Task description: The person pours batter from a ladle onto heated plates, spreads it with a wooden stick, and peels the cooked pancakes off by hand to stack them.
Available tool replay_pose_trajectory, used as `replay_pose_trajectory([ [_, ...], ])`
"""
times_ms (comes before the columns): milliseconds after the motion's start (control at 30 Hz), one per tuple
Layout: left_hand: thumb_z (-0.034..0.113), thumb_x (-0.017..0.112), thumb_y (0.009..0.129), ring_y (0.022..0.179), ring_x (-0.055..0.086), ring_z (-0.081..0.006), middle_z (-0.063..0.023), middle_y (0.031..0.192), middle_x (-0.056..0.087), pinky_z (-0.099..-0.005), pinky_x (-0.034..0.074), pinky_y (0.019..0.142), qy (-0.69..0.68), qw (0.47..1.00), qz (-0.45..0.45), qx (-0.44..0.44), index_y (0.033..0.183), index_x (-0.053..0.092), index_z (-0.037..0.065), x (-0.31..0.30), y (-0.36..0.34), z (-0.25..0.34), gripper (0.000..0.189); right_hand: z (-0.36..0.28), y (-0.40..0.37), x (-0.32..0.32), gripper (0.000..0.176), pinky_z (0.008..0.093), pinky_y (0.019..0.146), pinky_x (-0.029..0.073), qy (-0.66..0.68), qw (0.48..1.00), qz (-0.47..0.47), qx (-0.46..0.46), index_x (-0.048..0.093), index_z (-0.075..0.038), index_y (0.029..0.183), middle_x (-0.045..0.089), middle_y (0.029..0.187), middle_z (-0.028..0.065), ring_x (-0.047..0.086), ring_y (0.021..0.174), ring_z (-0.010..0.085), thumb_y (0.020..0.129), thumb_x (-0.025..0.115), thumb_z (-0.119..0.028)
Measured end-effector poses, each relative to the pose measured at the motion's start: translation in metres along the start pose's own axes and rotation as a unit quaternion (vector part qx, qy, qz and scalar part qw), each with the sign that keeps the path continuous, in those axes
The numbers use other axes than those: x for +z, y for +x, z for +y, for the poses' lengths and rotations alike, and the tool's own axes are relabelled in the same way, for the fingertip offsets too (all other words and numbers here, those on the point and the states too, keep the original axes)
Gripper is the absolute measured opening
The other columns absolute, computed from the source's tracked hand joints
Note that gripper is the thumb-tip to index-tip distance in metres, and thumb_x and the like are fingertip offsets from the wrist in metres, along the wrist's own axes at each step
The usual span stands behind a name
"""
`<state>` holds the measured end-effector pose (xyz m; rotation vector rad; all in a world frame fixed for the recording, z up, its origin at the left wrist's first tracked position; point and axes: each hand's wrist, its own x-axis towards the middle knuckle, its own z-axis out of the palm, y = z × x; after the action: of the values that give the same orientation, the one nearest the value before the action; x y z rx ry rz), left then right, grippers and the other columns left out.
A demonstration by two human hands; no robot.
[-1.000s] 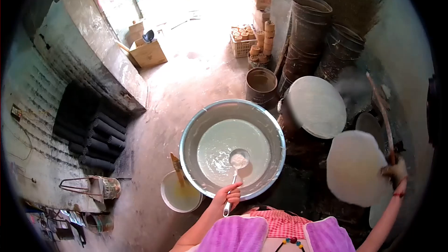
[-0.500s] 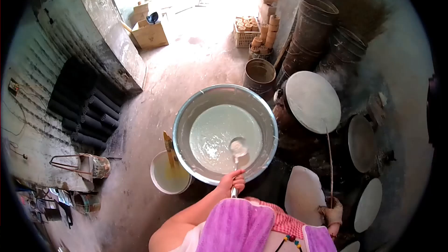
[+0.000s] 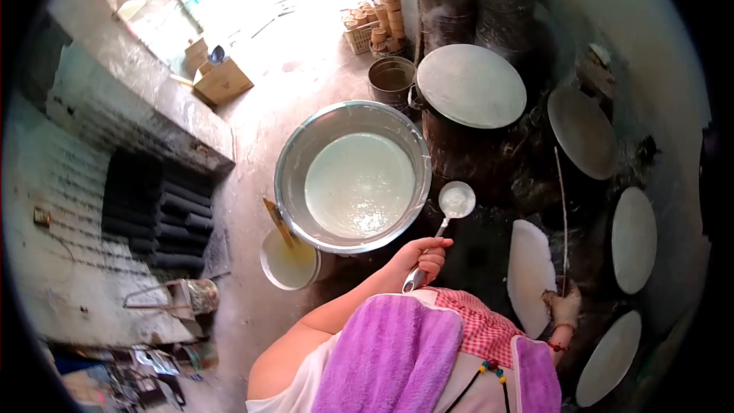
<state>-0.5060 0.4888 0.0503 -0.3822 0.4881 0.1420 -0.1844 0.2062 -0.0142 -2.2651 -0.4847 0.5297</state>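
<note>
My left hand (image 3: 430, 257) is closed around the handle of a metal ladle (image 3: 457, 200), whose bowl holds white batter. The ladle hangs just right of a large metal basin (image 3: 287, 214), over the dark floor area. Pale, runny batter (image 3: 359, 183) fills the lower part of that basin. On my right side, my gloved right hand (image 3: 564, 309) grips a long thin stick (image 3: 563, 218), which points up and away from me. Beside that hand lies a white, roughly half-round sheet (image 3: 530, 271).
A round pale griddle (image 3: 472, 86) sits on a dark stove ahead. More round griddles (image 3: 634, 241) line the right side. Left of the basin stands a white bucket (image 3: 289, 264) with yellowish liquid and a wooden paddle (image 3: 280, 222). A dark metal bucket (image 3: 391, 80) is behind the basin.
The ladle has come up out of the batter and over the basin's right rim, carrying batter. My view has turned to the right. The right hand still holds the stick.
</note>
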Motion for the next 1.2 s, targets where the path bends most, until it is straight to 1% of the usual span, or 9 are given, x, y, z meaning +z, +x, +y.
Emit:
replay_pose_trajectory([
  [200,0.018,0.045,0.098,0.036,0.024,-0.0048,0.0061,0.053,0.031,-0.0203,0.023,0.033,0.133,0.969,0.099,-0.183,0.071,0.043,0.01,0.006,0.034,0.055,0.029,-0.062,-0.049,-0.026,0.053,0.0385,0.074,0.051,-0.062,0.981,0.083,0.166,0.056,0.002,0.115,0.063,0.098,0.0212,0.063,0.086,0.031,0.069,0.075,-0.017],
  [333,0.014,0.042,0.098,0.042,0.027,-0.0051,0.0041,0.06,0.031,-0.0202,0.026,0.036,0.167,0.959,0.13,-0.189,0.127,0.045,-0.006,0.014,0.06,0.063,0.035,-0.027,-0.106,-0.086,0.075,0.0381,0.078,0.05,-0.04,0.94,0.228,0.251,0.055,0.005,0.117,0.065,0.103,0.0192,0.062,0.091,0.0287,0.056,0.083,-0.029],
  [433,0.012,0.043,0.097,0.046,0.028,-0.0048,0.0026,0.066,0.033,-0.0191,0.028,0.04,0.165,0.938,0.079,-0.296,0.129,0.042,-0.007,0.027,0.067,0.069,0.037,-0.063,-0.205,-0.142,0.059,0.0279,0.045,0.041,0.105,0.888,0.351,0.277,0.06,0.0,0.106,0.06,0.074,0.0054,0.052,0.055,0.0099,0.06,0.084,-0.028],
  [633,0.016,0.042,0.099,0.046,0.029,-0.0055,0.0016,0.066,0.032,-0.0201,0.029,0.039,0.173,0.907,0.041,-0.381,0.131,0.038,-0.01,0.056,0.033,0.071,0.041,-0.165,-0.468,-0.179,0.024,0.0159,0.033,0.027,0.155,0.699,0.626,0.308,0.068,-0.008,0.09,0.047,0.056,-0.0084,0.034,0.04,0.0008,0.081,0.07,-0.029],
  [733,0.021,0.039,0.1,0.047,0.03,-0.0076,0.0002,0.068,0.032,-0.024,0.032,0.042,0.166,0.898,0.001,-0.407,0.136,0.03,-0.01,0.069,0.014,0.039,0.048,-0.2,-0.571,-0.189,0.009,0.0216,0.029,0.032,0.272,0.594,0.743,0.147,0.059,-0.013,0.076,0.044,0.046,-0.0064,0.037,0.031,0.0071,0.08,0.065,-0.02],
  [933,0.032,0.039,0.101,0.047,0.029,-0.011,-0.001,0.067,0.032,-0.0295,0.036,0.046,0.175,0.901,0.07,-0.391,0.143,0.02,-0.005,0.108,-0.031,-0.079,0.059,-0.035,-0.771,-0.211,0.011,0.0226,0.044,0.043,0.468,0.528,0.685,-0.181,0.066,-0.005,0.089,0.052,0.055,-0.0047,0.048,0.045,0.0074,0.083,0.062,-0.014],
  [1000,0.033,0.038,0.101,0.049,0.03,-0.0107,-0.0009,0.07,0.032,-0.0303,0.037,0.048,0.19,0.901,0.06,-0.384,0.145,0.016,-0.002,0.105,-0.038,-0.125,0.059,-0.001,-0.764,-0.2,0.025,0.0192,0.03,0.025,0.386,0.31,0.868,-0.036,0.064,-0.011,0.093,0.039,0.046,-0.0075,0.029,0.033,0.0034,0.092,0.057,-0.035],
  [1100,0.034,0.039,0.101,0.052,0.03,-0.0107,-0.0007,0.074,0.032,-0.0308,0.036,0.051,0.229,0.887,0.041,-0.398,0.145,0.014,-0.001,0.094,-0.043,-0.157,0.061,0.133,-0.849,-0.112,0.057,0.0298,0.04,0.035,0.498,0.408,0.764,-0.035,0.059,-0.007,0.115,0.049,0.053,-0.0016,0.042,0.043,0.0131,0.092,0.043,-0.056],
  [1200,0.033,0.038,0.101,0.052,0.03,-0.0107,-0.0008,0.073,0.031,-0.0306,0.036,0.05,0.25,0.888,0.054,-0.383,0.144,0.015,-0.002,0.1,-0.041,-0.184,0.061,0.183,-0.836,-0.025,0.039,0.0315,0.054,0.049,0.489,0.35,0.799,0.014,0.061,-0.014,0.111,0.054,0.063,0.0023,0.055,0.059,0.0139,0.096,0.038,-0.042],
])
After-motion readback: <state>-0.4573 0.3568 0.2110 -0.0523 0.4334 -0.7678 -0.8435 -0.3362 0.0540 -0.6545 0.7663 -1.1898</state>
